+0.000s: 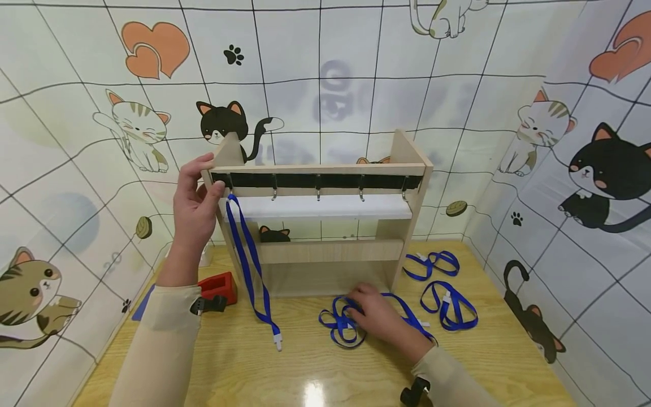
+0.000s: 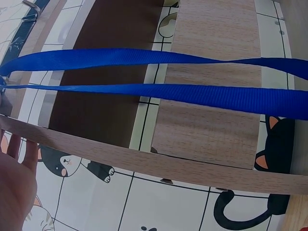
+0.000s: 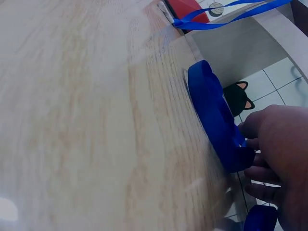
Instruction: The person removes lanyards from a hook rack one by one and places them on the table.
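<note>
Head view: left hand [image 1: 194,202] up at the top left corner of a light wooden rack with a black hook strip [image 1: 325,169], thumb and fingers curled round the corner post, grip clamped on the wood. Just right of that grip, a blue fabric lanyard with a white plastic clip [image 1: 247,261] hangs from the leftmost metal hook; its loop drops past the white shelf board [image 1: 325,207] and its clip end lies on the yellow wooden surface [image 1: 244,367] below the grip.

Right hand [image 1: 378,316] down on the surface in front of the rack, fingers bent over a bundled blue lanyard [image 1: 342,325]. Right wrist view: fingertips [image 3: 248,130] press into the blue strap [image 3: 216,120], grip closed on it, strap still lying on the surface.

Right of that grip, two more blue lanyards, one near the rack's right foot [image 1: 432,264], one nearer the person [image 1: 450,308], both apart from the hand.

Below the left grip: small red box [image 1: 220,286] on the surface beside the rack's left foot.

Left wrist view: the hanging lanyard's two strap runs [image 2: 159,72] cross the frame in front of the rack's wooden boards; palm edge [image 2: 17,187] at lower left.
</note>
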A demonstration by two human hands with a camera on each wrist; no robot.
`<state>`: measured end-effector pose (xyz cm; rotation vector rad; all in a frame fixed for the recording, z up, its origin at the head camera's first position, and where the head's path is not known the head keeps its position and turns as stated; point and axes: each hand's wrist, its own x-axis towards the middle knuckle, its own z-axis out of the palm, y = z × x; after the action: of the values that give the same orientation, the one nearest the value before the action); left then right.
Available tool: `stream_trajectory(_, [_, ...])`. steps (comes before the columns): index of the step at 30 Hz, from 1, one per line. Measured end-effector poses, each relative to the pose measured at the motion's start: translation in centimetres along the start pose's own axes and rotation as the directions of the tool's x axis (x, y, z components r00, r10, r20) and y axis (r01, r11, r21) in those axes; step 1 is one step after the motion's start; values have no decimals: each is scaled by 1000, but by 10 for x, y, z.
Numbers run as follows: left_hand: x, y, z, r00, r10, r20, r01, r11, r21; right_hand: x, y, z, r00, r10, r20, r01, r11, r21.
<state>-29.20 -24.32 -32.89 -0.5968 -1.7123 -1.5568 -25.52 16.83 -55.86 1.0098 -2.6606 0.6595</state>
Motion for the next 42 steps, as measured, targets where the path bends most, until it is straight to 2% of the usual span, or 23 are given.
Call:
stream_trajectory(11, [0, 1, -3, 1000, 4, 3, -4, 1000, 7, 11, -12, -17, 998, 43, -43, -39, 996, 85])
stream_trajectory(16, [-1, 0, -3, 1000, 0, 11, 0, 1000, 21, 24, -31, -27, 994, -17, -104, 30, 993, 118])
stream_trajectory(20, [0, -2, -3, 1000, -4, 15, 3, 999, 33, 46, -63, -40, 991, -50, -126, 72, 982, 177])
stream_trajectory(26, [1, 8, 0, 1000, -2, 21, 1, 998, 65, 97, -119, -53, 986, -63, -156, 102, 959, 263])
stream_trajectory(31, [1, -1, -2, 1000, 13, 24, -15, 998, 68, 140, -157, -50, 985, -26, -173, 85, 934, 348])
stream_trajectory(33, [0, -2, -2, 999, 23, 28, -24, 998, 57, 153, -168, -46, 985, -8, -173, 68, 935, 349])
stream_trajectory(38, [0, -2, -2, 998, 44, 41, -45, 998, 45, 172, -189, -39, 983, 23, -182, 38, 946, 321])
stream_trajectory(42, [1, -1, -4, 998, 54, 37, -56, 997, 60, 182, -203, -35, 981, 71, -180, -2, 934, 356])
